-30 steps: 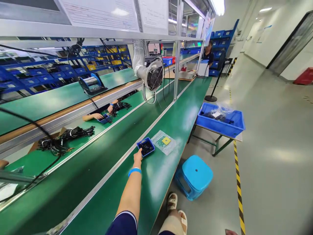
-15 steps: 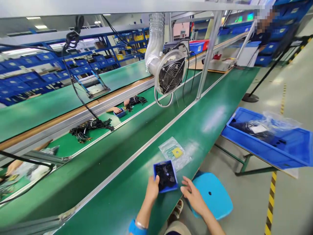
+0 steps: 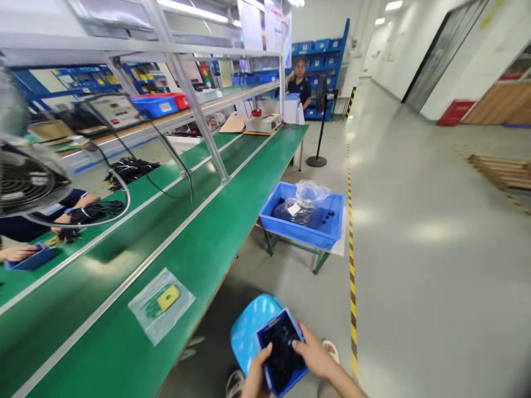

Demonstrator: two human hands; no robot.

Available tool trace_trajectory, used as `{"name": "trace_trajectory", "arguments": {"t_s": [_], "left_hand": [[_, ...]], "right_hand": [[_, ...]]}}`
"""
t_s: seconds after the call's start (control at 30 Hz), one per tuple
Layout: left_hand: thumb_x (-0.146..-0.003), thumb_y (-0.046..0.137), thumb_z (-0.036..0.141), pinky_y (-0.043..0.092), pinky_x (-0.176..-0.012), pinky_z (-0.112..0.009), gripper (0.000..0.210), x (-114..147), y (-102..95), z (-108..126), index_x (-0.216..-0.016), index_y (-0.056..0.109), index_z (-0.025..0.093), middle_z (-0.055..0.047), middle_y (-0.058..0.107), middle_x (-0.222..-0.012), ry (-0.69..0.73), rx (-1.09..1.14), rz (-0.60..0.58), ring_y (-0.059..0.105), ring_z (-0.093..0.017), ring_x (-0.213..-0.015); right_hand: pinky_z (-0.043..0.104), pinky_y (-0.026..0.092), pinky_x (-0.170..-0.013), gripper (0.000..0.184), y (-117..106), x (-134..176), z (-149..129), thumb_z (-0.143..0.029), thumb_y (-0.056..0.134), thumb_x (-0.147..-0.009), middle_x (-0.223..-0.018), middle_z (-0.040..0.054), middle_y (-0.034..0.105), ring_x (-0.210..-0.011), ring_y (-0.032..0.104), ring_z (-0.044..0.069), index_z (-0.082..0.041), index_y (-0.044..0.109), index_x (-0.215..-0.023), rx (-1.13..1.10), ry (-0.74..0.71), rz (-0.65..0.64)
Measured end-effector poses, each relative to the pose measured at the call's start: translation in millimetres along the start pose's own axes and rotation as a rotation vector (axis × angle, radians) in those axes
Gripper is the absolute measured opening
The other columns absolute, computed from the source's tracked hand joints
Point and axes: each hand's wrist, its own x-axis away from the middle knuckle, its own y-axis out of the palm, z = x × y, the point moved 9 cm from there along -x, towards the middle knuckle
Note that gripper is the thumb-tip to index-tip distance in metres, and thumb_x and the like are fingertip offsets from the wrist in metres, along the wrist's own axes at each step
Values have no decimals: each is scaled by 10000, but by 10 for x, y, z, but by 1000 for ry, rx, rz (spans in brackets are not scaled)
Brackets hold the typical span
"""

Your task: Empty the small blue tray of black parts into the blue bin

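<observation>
Gripping a small blue tray (image 3: pixel 283 354) at the bottom centre of the frame: left hand (image 3: pixel 256 377) curling its fingers over the tray's left edge, right hand (image 3: pixel 314 356) closing on the right edge with fingertips lying over the dark contents. Now being held off the bench, above the light blue stool (image 3: pixel 248 330), where half a second earlier resting on the green bench top (image 3: pixel 199 260) with only the left hand on it and the right hand hovering open alongside. Holding a heap of small black parts, too blurred to tell apart, filling the tray almost to its rim; looking shallow, rectangular, bright blue with rounded corners, tilted with its far corner toward the upper left. Lying alone on the bench at lower left, well apart from the tray: a clear plastic bag (image 3: pixel 161 303) with a yellow square and something green inside, earlier just beside the tray. Sitting at centre frame on a low green-legged stand: a large blue bin (image 3: pixel 305 221) containing a crumpled clear bag of dark items with a white label. Showing at the left edge: a co-worker's hand (image 3: pixel 16 252) resting in another small blue tray (image 3: pixel 31 258), black cable bundles (image 3: pixel 97 210) just beyond. Standing far off at upper centre: a person in dark clothing (image 3: pixel 299 83) by blue shelving.
</observation>
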Motion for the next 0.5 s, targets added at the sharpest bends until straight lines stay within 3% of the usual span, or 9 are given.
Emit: {"name": "trace_trajectory", "arguments": {"t_s": [0.1,0.2,0.33,0.5], "left_hand": [[-681,648,301,432,-975,-539,521,-40,758,-544,-1172,598,132,-167,728,-1005,-185,26,-141,644,-379,-1038],[-670,635,270,429,-973,-561,544,-107,1229,-764,-1184,596,95,-195,721,-1012,-225,4,-181,638,-393,-1043],[-679,650,305,430,-972,-564,558,-214,1613,-711,-1191,588,91,-196,718,-1021,-212,8,-229,628,-395,-1060],[-707,677,277,438,-994,-504,516,-330,1908,-307,-1182,588,97,-179,722,-1019,-91,38,-221,610,-359,-1109]], "right_hand": [[420,391,-999,591,-738,263,101,-393,526,-733,-1202,90,627,-1111,567,284,-179,509,-1283,-19,45,25],[417,387,-1000,593,-1251,374,118,-439,508,-755,-1206,108,619,-1112,564,282,-158,493,-1277,-34,60,68],[402,391,-997,610,-1601,226,29,-501,481,-779,-1200,126,617,-1112,562,278,-124,496,-1258,-40,49,105],[384,457,-901,548,-1792,-148,-241,-555,500,-812,-1083,88,669,-1004,609,268,-153,577,-1176,-4,11,55]]}}
